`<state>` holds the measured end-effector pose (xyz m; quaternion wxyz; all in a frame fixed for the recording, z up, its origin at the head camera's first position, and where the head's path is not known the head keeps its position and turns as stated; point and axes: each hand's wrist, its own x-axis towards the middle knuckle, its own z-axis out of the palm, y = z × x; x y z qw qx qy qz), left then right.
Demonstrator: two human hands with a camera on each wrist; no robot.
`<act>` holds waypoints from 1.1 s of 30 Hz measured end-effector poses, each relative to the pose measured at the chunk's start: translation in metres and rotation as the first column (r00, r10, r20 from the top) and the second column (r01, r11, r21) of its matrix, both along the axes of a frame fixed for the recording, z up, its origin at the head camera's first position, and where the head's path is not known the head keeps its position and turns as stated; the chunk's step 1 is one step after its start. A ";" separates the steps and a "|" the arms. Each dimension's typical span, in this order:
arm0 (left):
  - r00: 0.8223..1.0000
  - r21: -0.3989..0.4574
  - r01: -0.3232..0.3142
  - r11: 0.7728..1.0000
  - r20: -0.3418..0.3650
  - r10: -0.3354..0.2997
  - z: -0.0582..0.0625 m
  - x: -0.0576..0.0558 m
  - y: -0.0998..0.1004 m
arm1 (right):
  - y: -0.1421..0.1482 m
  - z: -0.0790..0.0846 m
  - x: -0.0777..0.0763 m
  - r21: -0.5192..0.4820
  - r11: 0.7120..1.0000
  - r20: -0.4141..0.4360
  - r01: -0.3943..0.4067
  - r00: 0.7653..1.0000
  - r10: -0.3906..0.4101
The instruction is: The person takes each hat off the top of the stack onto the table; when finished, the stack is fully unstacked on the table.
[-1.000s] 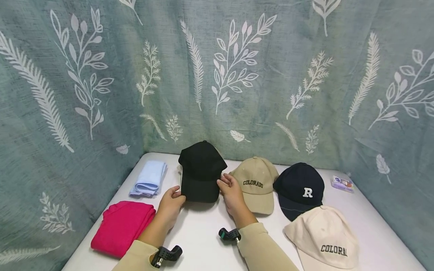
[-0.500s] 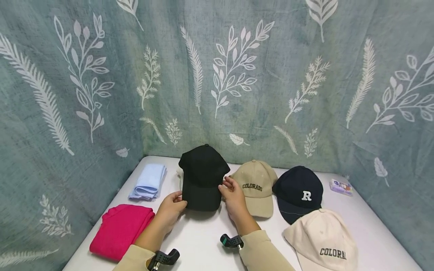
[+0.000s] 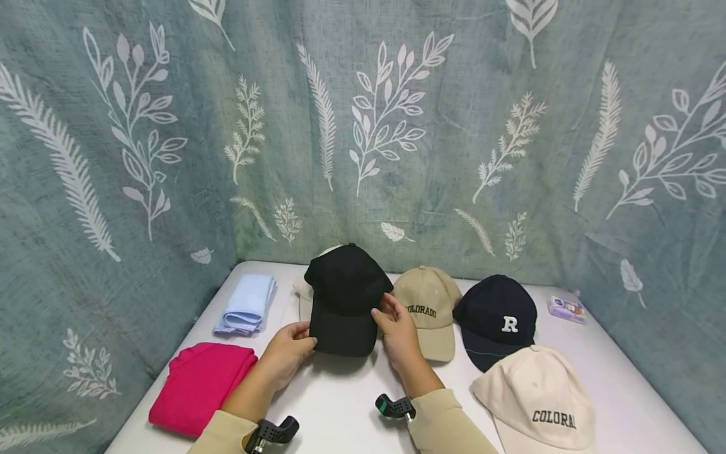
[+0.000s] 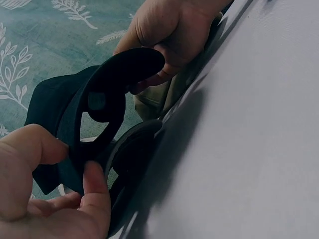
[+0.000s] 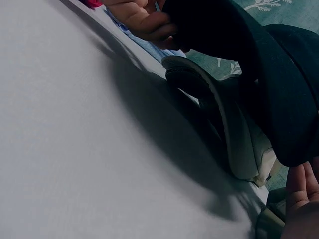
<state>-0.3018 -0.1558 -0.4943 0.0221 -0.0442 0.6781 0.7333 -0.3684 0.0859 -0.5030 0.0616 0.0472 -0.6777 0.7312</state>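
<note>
Both hands hold a plain black baseball cap (image 3: 347,284) at the middle of the table, its brim toward me. My left hand (image 3: 287,354) pinches the brim's left edge between thumb and fingers. At the opposite edge, my right hand (image 3: 401,328) pinches where brim meets crown. In the left wrist view, the black cap (image 4: 75,107) is raised off the table, its hollow underside showing. Behind it stands a pale cap (image 3: 305,301), mostly hidden; the right wrist view shows the pale cap's brim (image 5: 234,134) just below the black one.
To the right are a tan COLORADO cap (image 3: 433,343), a navy cap with an R (image 3: 493,309), a cream cap (image 3: 535,391) and a small purple packet (image 3: 567,309). Folded blue cloth (image 3: 247,302) and folded pink cloth (image 3: 201,388) lie left. A leaf-patterned curtain (image 3: 317,214) encloses the table.
Both hands have carried the black cap slightly to the right and toward me. More of the pale cap behind now shows at its left and top. The other caps and cloths stay put.
</note>
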 end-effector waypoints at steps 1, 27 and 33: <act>1.000 -0.005 0.005 1.000 0.000 -0.005 -0.001 0.001 0.000 | 0.001 0.000 0.001 0.002 1.000 -0.009 0.004 1.000 -0.004; 0.994 -0.023 0.106 0.994 -0.017 -0.106 0.005 0.010 0.019 | 0.040 0.022 0.024 -0.037 0.999 0.025 0.017 1.000 -0.016; 0.989 -0.036 0.148 0.988 0.006 -0.148 0.009 0.020 0.023 | 0.050 0.029 0.028 -0.008 1.000 0.034 -0.019 0.999 0.019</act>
